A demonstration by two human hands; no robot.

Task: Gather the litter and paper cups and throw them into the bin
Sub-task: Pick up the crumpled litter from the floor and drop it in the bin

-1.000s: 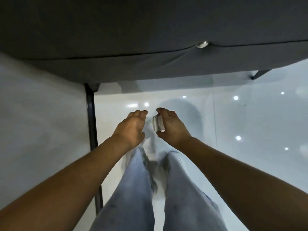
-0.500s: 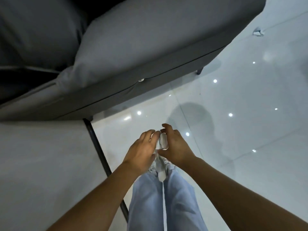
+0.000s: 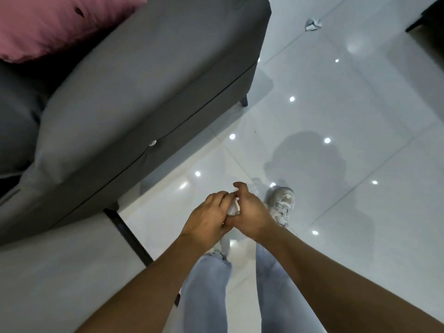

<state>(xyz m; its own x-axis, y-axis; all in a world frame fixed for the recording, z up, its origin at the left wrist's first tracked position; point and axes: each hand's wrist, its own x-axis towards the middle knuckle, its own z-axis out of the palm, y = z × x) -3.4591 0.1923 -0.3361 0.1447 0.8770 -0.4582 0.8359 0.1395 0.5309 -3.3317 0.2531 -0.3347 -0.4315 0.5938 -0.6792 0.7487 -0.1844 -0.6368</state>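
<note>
A small crumpled white piece of litter (image 3: 233,207) sits between my two hands in front of my legs. My left hand (image 3: 206,217) and my right hand (image 3: 249,212) are pressed together around it, fingers curled, and most of the litter is hidden by them. Another crumpled scrap of litter (image 3: 313,24) lies on the white tiled floor far ahead at the upper right. No bin or paper cup is in view.
A grey sofa (image 3: 134,87) with a pink cushion (image 3: 55,22) fills the upper left, its dark leg (image 3: 244,101) on the floor. A white table surface with a black edge (image 3: 129,236) lies at lower left. A dark furniture piece (image 3: 427,18) stands at top right.
The view has risen and swung away from the sofa, showing the cushion and more floor. My hands have come closer together around the litter.
</note>
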